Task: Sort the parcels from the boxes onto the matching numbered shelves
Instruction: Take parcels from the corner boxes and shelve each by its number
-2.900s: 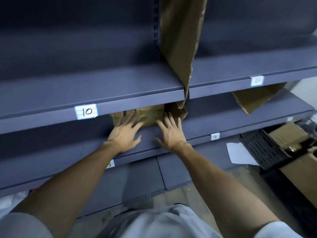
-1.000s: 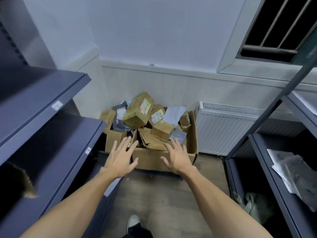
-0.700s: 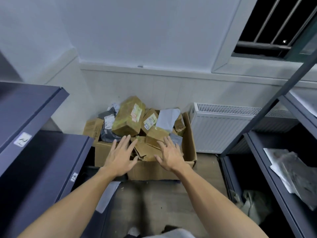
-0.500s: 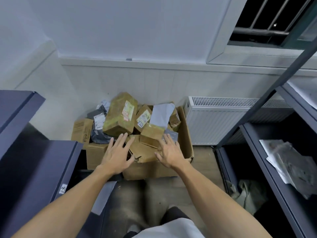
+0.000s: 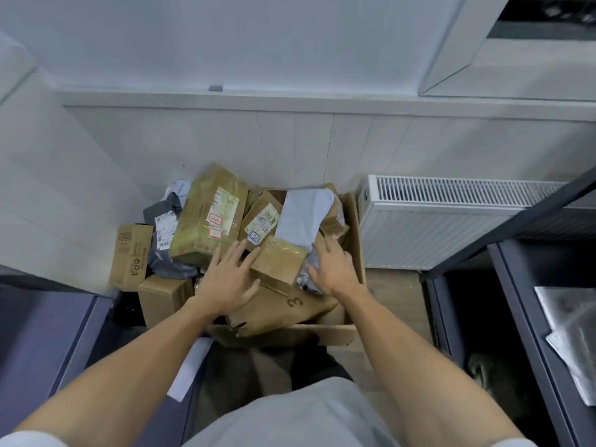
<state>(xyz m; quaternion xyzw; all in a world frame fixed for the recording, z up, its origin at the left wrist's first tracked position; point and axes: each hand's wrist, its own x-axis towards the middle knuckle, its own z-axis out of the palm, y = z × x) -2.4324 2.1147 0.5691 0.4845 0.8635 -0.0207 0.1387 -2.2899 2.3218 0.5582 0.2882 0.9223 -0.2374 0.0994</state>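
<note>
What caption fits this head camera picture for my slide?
Left hand and right hand, both open, reach over parcels piled in a cardboard box.

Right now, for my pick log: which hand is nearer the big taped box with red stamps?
Left. The left hand is at the lower edge of the big taped box; the right hand lies to its right, beyond a small brown box.

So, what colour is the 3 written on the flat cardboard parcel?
The 3 is dark, nearly black, on the brown cardboard parcel; head view.
</note>
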